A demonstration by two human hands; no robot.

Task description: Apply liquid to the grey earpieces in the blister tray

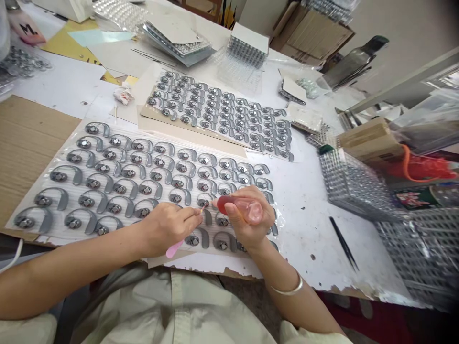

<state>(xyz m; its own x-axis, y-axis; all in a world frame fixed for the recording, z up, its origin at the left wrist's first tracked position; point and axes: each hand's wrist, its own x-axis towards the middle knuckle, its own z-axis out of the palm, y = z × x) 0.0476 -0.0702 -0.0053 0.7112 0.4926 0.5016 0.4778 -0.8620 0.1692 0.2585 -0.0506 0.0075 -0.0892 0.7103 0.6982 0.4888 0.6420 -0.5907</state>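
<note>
A clear plastic tray [46, 210] lies before me, filled with rows of grey ear-hook earpieces [145, 188]. My left hand [168, 229] pinches a thin pink stick [175, 248] whose tip touches one earpiece [203, 202] near the tray's front right. My right hand [247, 220] is closed round a small clear bottle with a red tip [238, 208], held just right of that earpiece. A silver bangle [289, 288] circles my right wrist.
A second tray of grey earpieces [222, 112] lies behind the first. Black tweezers [343, 243] rest on the white table at right. Stacked grid trays [353, 186] stand at the right edge, cardboard [25, 143] lies left, and more blister trays [179, 40] are at the back.
</note>
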